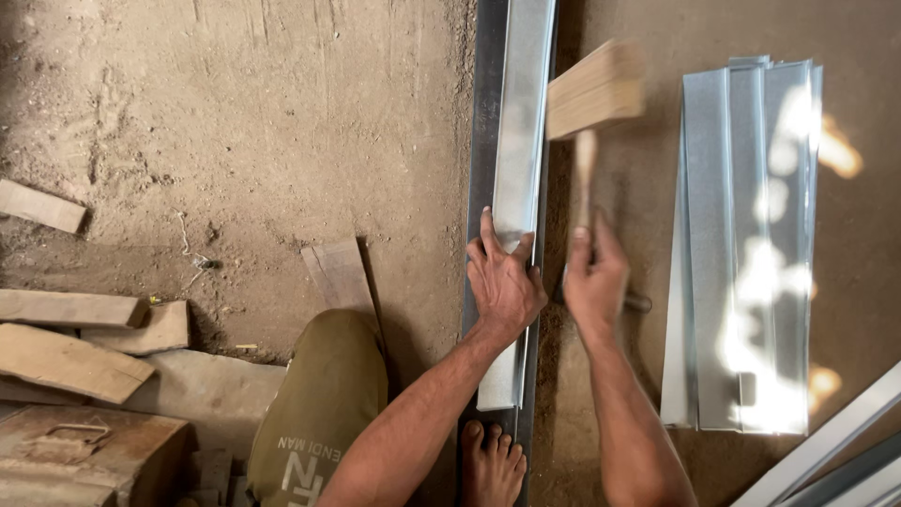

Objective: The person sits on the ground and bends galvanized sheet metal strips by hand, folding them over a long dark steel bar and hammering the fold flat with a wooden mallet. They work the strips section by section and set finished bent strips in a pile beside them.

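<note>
Head view, looking straight down at a dirt floor (282,113). At centre, a long folded strip of grey sheet metal (521,113) lies on a dark steel rail (486,103) that runs from twelve o'clock to six o'clock. The left hand (505,282) lies flat on the strip, fingers spread wide, pressing it down. Just beside it, toward three o'clock, the right hand (593,277) is closed around the handle of a wooden mallet (596,89); the blurred block head hangs above the strip's right edge at about one o'clock.

Judging from this, the step in hand is beating the fold along the rail. The next move calls for a square blow on the edge, clear of the pressing fingers.

At three o'clock, well apart, a stack of flat metal sheets (741,244) lies on the floor. Wooden offcuts (70,347) lie at nine o'clock. A bare foot (491,465) rests on the rail at six o'clock. No containers show.
</note>
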